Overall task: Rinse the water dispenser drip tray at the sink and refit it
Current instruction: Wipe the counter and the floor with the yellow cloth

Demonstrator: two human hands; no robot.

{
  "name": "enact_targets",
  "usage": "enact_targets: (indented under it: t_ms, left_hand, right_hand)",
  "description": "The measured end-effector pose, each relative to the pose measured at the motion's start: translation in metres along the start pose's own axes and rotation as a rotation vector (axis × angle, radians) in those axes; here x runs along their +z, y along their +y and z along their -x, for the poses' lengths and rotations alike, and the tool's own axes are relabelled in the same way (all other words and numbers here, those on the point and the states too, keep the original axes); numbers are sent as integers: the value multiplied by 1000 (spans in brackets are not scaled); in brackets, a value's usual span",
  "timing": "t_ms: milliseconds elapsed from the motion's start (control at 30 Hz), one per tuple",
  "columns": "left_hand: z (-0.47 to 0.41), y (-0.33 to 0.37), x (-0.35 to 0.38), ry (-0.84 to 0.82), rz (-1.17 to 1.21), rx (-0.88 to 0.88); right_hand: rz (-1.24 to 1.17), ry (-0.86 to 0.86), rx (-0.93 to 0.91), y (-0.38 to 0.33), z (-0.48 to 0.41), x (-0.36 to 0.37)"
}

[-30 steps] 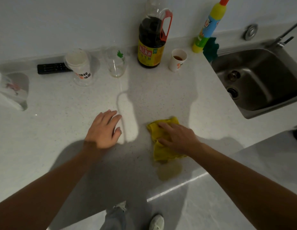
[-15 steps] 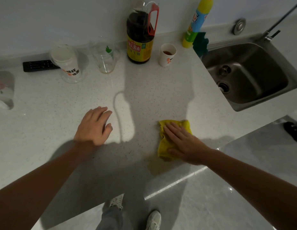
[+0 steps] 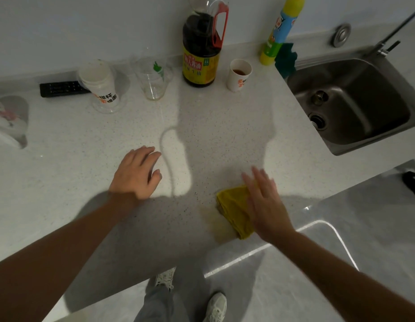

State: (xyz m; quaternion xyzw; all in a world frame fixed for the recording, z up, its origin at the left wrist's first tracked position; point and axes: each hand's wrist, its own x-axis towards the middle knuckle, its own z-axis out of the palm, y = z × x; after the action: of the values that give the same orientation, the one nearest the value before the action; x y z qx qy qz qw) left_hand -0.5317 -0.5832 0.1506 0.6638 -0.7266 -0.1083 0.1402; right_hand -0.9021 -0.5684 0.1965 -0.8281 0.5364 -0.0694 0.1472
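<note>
We stand at a pale speckled countertop (image 3: 86,173) with both bare arms stretched over it. Our left hand (image 3: 135,174) lies palm down on the bare surface, fingers loosely spread and holding nothing, well to the left of the yellow cloth (image 3: 234,210). Our right hand (image 3: 264,205) lies flat on the right part of that cloth, fingers extended and blurred, not closed around it; the cloth is bunched near the counter's front edge, with a faint yellowish patch on the surface just beside its left side.

Far beyond the cloth, against the wall, stands a large dark soy sauce bottle (image 3: 200,56) with a red handle. Left of the bottle sit a clear glass (image 3: 153,80), then a stack of clear plastic cups (image 3: 101,87), then a black remote control (image 3: 62,89) lying flat. Just right of the bottle stands a small paper cup (image 3: 239,75) with dark liquid at the bottom, then a yellow and blue spray bottle (image 3: 279,31) with a green rag (image 3: 285,58) touching it.

The steel sink (image 3: 364,89) is set into the counter right of the cloth and farther back, its faucet (image 3: 392,36) rising at the far corner. The drip tray does not appear in our view.
</note>
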Motion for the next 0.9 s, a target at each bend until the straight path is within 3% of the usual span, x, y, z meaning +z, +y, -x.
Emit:
enact_targets:
  t_ms: [67, 100, 200, 333, 567, 733, 833, 900]
  left_hand:
    - [1, -1, 0, 11, 1, 5]
    - [1, -1, 0, 12, 1, 5]
    - [2, -2, 1, 6, -2, -3]
    - [1, 0, 2, 19, -23, -14]
    - [-3, -1, 1, 37, -12, -6]
    - [-3, -4, 3, 79, 20, 27]
    - [-4, -4, 3, 56, 5, 34]
    - [-5, -5, 1, 32, -18, 36]
  right_hand:
    - [315, -222, -488, 27, -15, -9]
    - [417, -308, -647, 38, -22, -8]
    - [464, -328, -829, 51, -34, 3]
    - [388, -271, -683, 47, -16, 24]
    - [165, -179, -70, -46, 19, 67]
    - [78, -109, 350, -109, -2, 83]
    - [5, -180, 301, -98, -5, 74]
    - [17, -185, 12, -72, -2, 57]
